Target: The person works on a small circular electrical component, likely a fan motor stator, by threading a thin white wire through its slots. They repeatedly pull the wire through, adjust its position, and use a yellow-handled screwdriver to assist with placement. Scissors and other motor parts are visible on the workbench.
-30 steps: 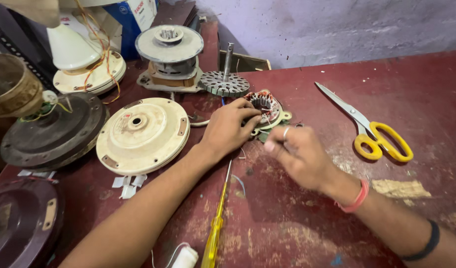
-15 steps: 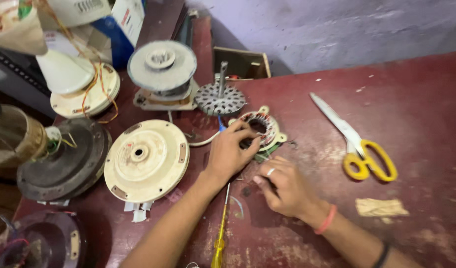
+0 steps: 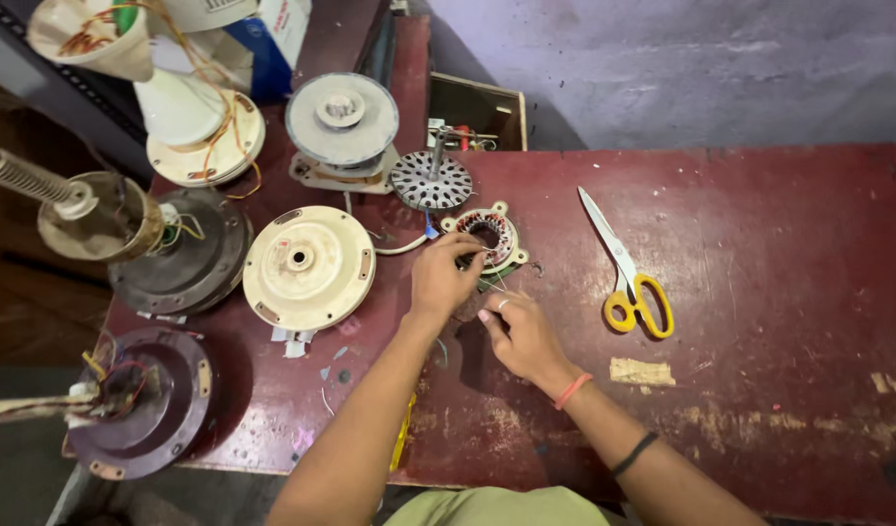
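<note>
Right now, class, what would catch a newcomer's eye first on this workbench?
Probably the two bare hands, left hand and right hand, meeting at the small round copper-wound stator mid-table. Right of them lie yellow-handled steel scissors on the worn red table; to the left sits a cream round motor cover.

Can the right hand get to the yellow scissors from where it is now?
Probably yes. The right hand sits just left of the scissors, and only bare red table lies between them; nothing blocks the way.
</note>
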